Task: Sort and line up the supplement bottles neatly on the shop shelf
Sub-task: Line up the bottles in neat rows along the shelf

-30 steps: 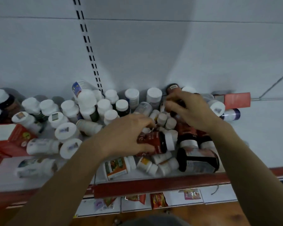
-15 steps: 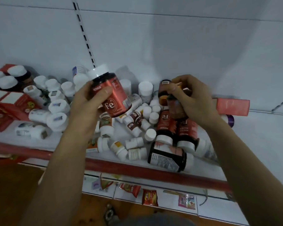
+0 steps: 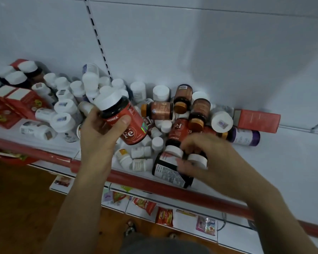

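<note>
1. so the left hand (image 3: 101,132) is wrapped round a red Fe bottle (image 3: 128,121) (white cap, dark shoulder, red label), thumb lying across the label. It holds the bottle tilted, up off the shelf (image 3: 286,162), cap pointing away and to the left
2. the right hand (image 3: 211,158) is pretty blurry, low over the jumble near the front of the shelf. Its fingers curl down by two white caps (image 3: 173,150) on dark bottles lying flat. Honestly can't tell if it has hold of one or is only touching
3. right below that hand's thumb, a big dark bottle (image 3: 168,172) lies on its side against the red front rail (image 3: 173,192)
4. just past the right hand's fingertips there's a second Fe bottle (image 3: 177,129) lying down, and beyond it some amber bottles (image 3: 161,110) with gold caps, tumbled at all angles
5. between the two hands, a few small white bottles (image 3: 141,160) lie on their sides
6. behind and left of the left hand there's a crowd of white-capped bottles (image 3: 66,107), some upright, some tipped over, with red boxes (image 3: 20,105) further left again
7. out to the right of the right hand, a purple-label bottle (image 3: 244,137) lies flat, and a red carton (image 3: 257,121) sits behind it near the back wall
</note>
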A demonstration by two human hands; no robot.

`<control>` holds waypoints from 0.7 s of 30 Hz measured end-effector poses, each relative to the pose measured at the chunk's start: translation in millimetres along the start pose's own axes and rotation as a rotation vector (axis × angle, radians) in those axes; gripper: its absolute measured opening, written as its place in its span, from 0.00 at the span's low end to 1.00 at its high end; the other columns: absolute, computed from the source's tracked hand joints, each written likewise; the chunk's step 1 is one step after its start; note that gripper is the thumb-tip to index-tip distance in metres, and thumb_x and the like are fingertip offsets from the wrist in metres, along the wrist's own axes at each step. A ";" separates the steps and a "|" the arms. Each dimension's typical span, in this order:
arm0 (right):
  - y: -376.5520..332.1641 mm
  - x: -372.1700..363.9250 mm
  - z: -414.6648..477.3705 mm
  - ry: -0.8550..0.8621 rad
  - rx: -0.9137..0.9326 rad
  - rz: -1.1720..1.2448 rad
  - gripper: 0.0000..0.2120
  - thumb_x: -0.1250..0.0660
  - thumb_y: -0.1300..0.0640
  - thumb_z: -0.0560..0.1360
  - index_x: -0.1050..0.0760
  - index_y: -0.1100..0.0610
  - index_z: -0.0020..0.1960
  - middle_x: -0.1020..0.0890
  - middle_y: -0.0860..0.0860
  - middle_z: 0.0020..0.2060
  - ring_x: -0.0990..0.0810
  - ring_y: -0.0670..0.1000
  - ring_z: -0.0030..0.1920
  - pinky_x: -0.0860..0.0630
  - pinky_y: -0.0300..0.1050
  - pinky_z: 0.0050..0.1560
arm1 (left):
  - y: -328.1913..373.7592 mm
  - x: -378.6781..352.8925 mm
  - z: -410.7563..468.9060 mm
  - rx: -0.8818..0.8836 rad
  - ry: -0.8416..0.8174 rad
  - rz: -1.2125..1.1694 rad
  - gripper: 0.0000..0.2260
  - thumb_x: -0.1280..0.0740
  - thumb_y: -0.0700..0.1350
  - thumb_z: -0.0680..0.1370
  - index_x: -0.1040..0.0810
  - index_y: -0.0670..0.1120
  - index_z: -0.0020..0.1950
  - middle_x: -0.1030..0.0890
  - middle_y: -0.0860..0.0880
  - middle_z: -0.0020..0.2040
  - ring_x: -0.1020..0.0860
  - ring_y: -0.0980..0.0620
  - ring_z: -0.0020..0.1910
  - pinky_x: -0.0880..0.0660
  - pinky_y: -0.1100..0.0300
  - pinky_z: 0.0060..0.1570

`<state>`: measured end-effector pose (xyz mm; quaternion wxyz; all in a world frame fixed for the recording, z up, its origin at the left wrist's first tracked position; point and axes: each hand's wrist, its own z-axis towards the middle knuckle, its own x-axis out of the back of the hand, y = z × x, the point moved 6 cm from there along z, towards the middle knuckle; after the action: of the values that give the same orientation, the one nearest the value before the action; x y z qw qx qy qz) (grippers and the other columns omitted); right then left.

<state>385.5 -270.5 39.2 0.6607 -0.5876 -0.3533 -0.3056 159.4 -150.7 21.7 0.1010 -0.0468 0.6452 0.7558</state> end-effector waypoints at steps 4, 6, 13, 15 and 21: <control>12.5 -32.0 -26.2 -0.107 -0.020 -0.289 0.32 0.24 0.36 0.67 0.34 0.40 0.66 0.27 0.38 0.61 0.27 0.44 0.58 0.25 0.46 0.58 | -2.3 -2.3 -4.0 -0.003 0.059 0.014 0.25 0.21 0.49 0.68 0.21 0.50 0.63 0.15 0.52 0.58 0.19 0.49 0.62 0.24 0.41 0.65; 11.2 -41.5 -28.5 -0.052 0.027 -0.383 0.37 0.20 0.40 0.64 0.32 0.45 0.68 0.24 0.45 0.61 0.23 0.50 0.57 0.23 0.50 0.54 | 0.8 -2.0 -1.6 -0.006 0.077 0.004 0.27 0.22 0.49 0.68 0.22 0.49 0.65 0.16 0.50 0.60 0.19 0.48 0.63 0.24 0.40 0.65; 18.1 -22.5 -11.9 0.039 0.121 -0.079 0.33 0.28 0.41 0.66 0.34 0.44 0.68 0.23 0.42 0.58 0.24 0.44 0.56 0.22 0.49 0.54 | 21.7 0.2 6.1 -0.076 0.028 -0.022 0.28 0.24 0.44 0.71 0.26 0.42 0.69 0.19 0.44 0.64 0.21 0.44 0.65 0.24 0.40 0.66; 10.6 -14.5 4.7 0.064 0.120 0.103 0.29 0.27 0.45 0.67 0.33 0.44 0.65 0.22 0.39 0.54 0.21 0.44 0.53 0.21 0.44 0.48 | 27.7 5.9 6.2 -0.090 0.010 -0.014 0.25 0.24 0.43 0.72 0.25 0.45 0.68 0.18 0.46 0.63 0.20 0.46 0.64 0.23 0.46 0.64; -27.9 2.8 87.7 0.294 0.101 0.223 0.10 0.31 0.51 0.78 0.23 0.49 0.59 0.17 0.40 0.49 0.19 0.39 0.49 0.23 0.33 0.47 | 56.9 59.6 18.2 -0.159 0.029 0.077 0.23 0.24 0.46 0.71 0.24 0.52 0.65 0.16 0.54 0.59 0.19 0.52 0.62 0.22 0.57 0.58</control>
<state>354.8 -186.9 62.4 0.7634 -0.5384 -0.2008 -0.2950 90.2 -135.6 67.7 0.0585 -0.0409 0.5861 0.8071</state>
